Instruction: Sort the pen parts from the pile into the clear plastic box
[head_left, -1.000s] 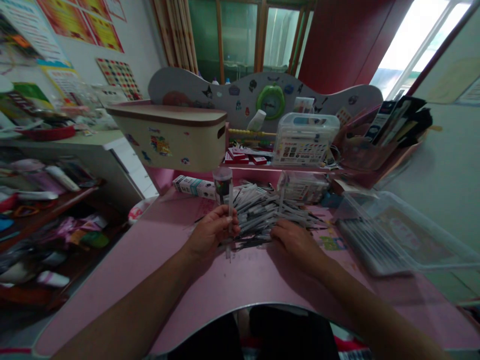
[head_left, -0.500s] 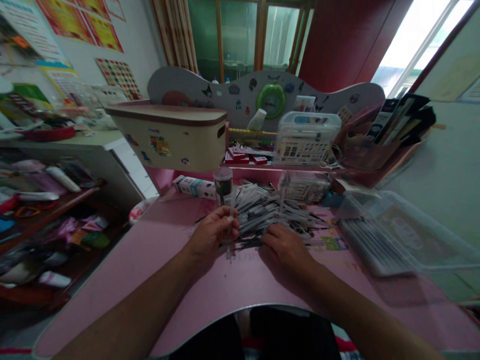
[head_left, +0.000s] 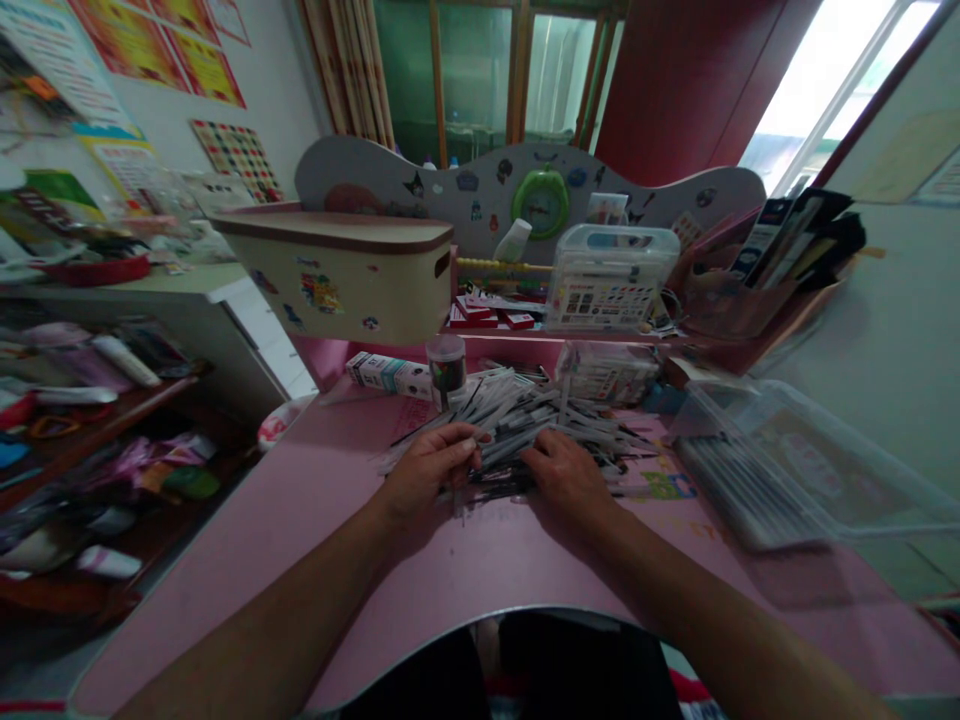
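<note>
**A:** And the view drops onto a pink desk (head_left: 225, 610), where a heap of pens (head_left: 547, 425) is spread out at 12 o'clock! Where's the action, then?

**B:** Right at the heap! The left hand (head_left: 431, 470) is planted at its near edge, around 11 o'clock, with the fingers curled closed. Is a pen being gripped in there? That can't be told from this view; the fingers are blurred and the pens are packed tightly around them.

**A:** And the right hand?

**B:** The right hand (head_left: 566, 470) is laid on the heap at about 1 o'clock, its fingers open and slightly spread, pressed down on the pens with nothing clasped.

**A:** The two hands are close together, with only a narrow strip of pens seen between them. What's packed in around the heap?

**B:** A small lidded cup (head_left: 446, 370) is stood upright just beyond the left hand, at the heap's far edge, around 12 o'clock. A white carton (head_left: 390, 375) is laid just beside it at 11 o'clock, and a clear plastic tray (head_left: 772, 470) is placed well off to the right, at 2 o'clock, with a row of pens (head_left: 750, 495) seen through its lid.
</note>
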